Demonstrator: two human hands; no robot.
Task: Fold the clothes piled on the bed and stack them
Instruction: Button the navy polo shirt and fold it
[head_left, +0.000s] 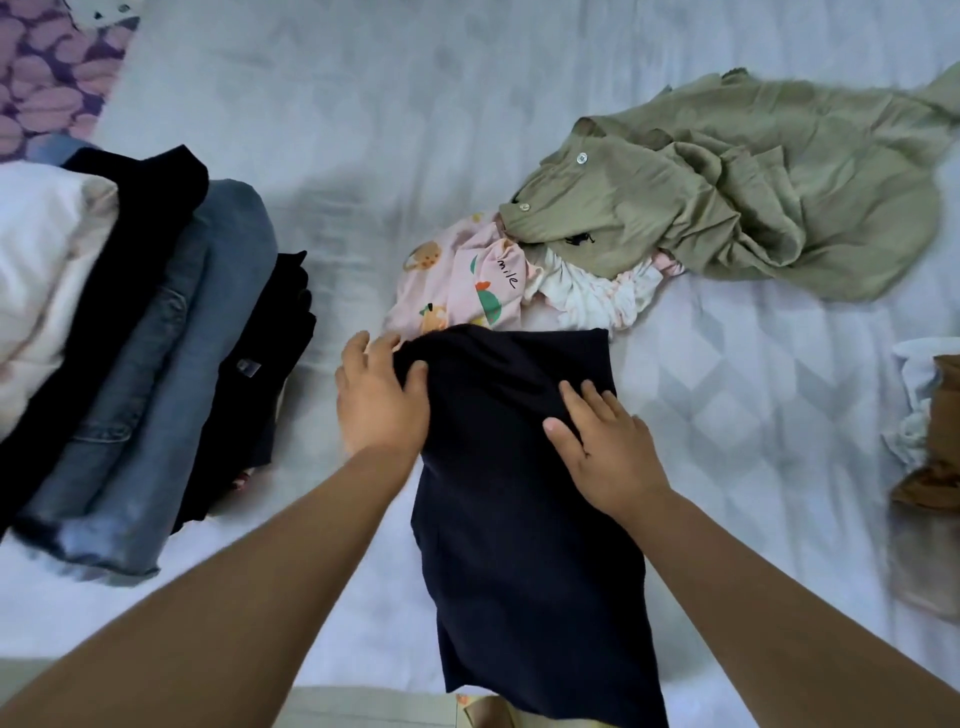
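Note:
A long dark navy garment (519, 519) lies lengthwise on the white bed (363, 130), its near end hanging over the bed's edge. My left hand (379, 400) grips its far left corner, thumb on top and fingers under the cloth. My right hand (602, 441) rests flat on its upper right part, fingers straight. Just beyond lies the unfolded pile: a pink printed garment (457, 286), a white crumpled one (587, 296) and an olive green shirt (727, 192). At the left stands a stack of folded clothes, with blue jeans (171, 374) and black pieces (119, 260).
A white folded item (36, 260) lies at the far left of the stack. Brown and white cloth (930, 431) lies at the right edge. A purple patterned pillow (47, 67) is at the top left corner. The floor shows below the bed's near edge.

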